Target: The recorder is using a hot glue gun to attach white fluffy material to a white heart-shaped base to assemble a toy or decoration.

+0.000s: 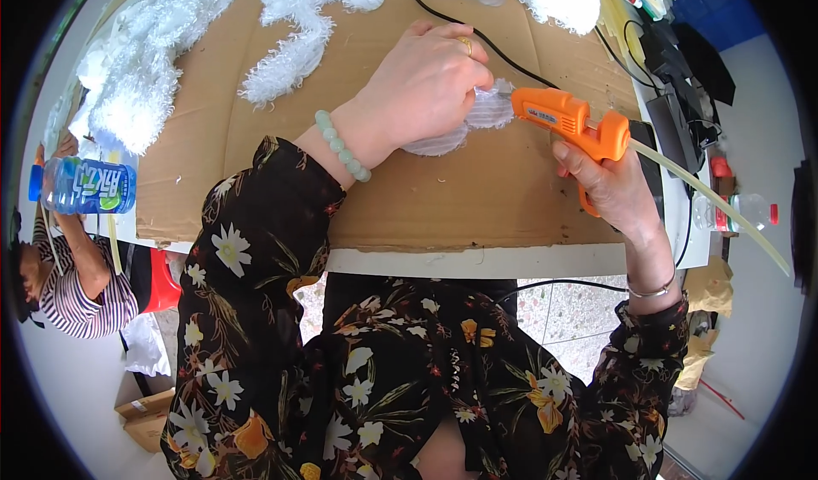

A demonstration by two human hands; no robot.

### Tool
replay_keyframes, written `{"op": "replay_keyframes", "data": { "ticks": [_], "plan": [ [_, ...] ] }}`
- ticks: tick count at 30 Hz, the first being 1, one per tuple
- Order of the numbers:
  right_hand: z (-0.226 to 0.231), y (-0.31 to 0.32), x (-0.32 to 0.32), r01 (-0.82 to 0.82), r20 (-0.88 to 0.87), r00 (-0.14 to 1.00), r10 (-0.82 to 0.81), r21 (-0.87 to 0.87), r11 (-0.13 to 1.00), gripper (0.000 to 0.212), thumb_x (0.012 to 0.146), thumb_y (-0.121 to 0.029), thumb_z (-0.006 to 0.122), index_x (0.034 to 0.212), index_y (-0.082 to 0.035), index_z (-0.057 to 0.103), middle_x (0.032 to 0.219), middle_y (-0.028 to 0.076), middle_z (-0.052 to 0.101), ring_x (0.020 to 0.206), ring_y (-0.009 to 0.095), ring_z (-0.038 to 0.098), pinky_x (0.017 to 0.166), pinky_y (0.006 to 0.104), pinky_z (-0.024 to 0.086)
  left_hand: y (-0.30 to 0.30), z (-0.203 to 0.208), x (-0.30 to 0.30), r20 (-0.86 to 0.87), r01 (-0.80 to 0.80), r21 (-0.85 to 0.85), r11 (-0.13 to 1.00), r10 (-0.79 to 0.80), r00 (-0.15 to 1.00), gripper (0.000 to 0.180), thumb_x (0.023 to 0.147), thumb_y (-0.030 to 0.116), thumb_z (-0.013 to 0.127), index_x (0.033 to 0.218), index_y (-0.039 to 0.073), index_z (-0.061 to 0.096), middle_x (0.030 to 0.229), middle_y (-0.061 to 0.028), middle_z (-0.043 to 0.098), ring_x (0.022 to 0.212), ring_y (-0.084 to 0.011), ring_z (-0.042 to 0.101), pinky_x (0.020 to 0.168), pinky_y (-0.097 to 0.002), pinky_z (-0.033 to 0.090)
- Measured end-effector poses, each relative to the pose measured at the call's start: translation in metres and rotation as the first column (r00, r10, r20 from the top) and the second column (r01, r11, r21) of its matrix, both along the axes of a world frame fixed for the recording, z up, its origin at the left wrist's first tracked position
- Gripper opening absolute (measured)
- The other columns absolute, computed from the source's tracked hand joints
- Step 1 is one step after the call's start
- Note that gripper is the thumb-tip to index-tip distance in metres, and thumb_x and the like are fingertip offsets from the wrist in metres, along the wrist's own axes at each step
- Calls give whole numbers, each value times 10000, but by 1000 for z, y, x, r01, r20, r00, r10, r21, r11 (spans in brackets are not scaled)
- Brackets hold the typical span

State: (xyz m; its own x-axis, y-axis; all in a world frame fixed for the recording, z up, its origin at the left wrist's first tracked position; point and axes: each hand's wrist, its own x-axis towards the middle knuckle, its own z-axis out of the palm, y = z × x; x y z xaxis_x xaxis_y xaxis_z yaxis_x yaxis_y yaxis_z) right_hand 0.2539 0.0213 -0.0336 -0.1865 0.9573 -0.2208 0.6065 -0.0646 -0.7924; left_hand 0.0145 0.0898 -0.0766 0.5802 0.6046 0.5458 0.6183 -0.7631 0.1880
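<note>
Right hand [615, 186] grips orange glue gun [562, 116]; left hand [433, 75] at sheer white fabric [440, 143]

Small pale label [541, 115] with dark print on side of orange glue gun [558, 109], just above right grip [612, 182]; print too small to read. Blue label [104, 188], large white characters plus green fruit picture, on blue-capped bottle [61, 185], well left of left grip [439, 79]; clearest lettering in view. Red label [724, 214] on clear red-capped bottle [754, 211], right of right grip, partly behind glue stick [699, 187]; any print on it unreadable.
</note>
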Motion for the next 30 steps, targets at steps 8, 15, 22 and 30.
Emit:
{"op": "replay_keyframes", "data": {
  "ticks": [8,15,22,30],
  "plan": [
    [-1,1,-8,-5,14,1000,5,24,1000,305,847,-311,640,961,-33,588,726,-2,551,651,72,519,591,222,412,3,-7,-6,-33,8,67,998,-6,999,114,664,38,584,701,105,670,906,-12,652,1072,-257,534,871,-430,395],
    [2,-2,-10,-3,-28,1000,3,8,1000,297,843,-301,647,931,-27,576,730,-4,542,657,71,523,596,224,419,1,-8,-8,-42,8,70,998,-5,999,95,665,48,586,687,105,659,880,-6,652,1067,-255,536,878,-435,393],
    [1,-11,-11,9,8,1000,-8,-35,999,340,830,-299,665,988,-16,563,753,0,547,659,75,522,601,223,423,0,-10,-14,-35,15,44,999,-14,999,111,671,36,561,676,100,651,857,-6,646,1058,-245,535,887,-430,387],
    [-2,-10,-15,18,-40,999,-18,-14,1000,332,829,-295,670,969,-15,562,741,-2,544,652,74,521,585,224,422,-1,-13,-16,29,36,70,997,-38,999,111,655,15,556,653,81,645,871,-21,653,1035,-248,552,892,-421,391]
  ]
}}
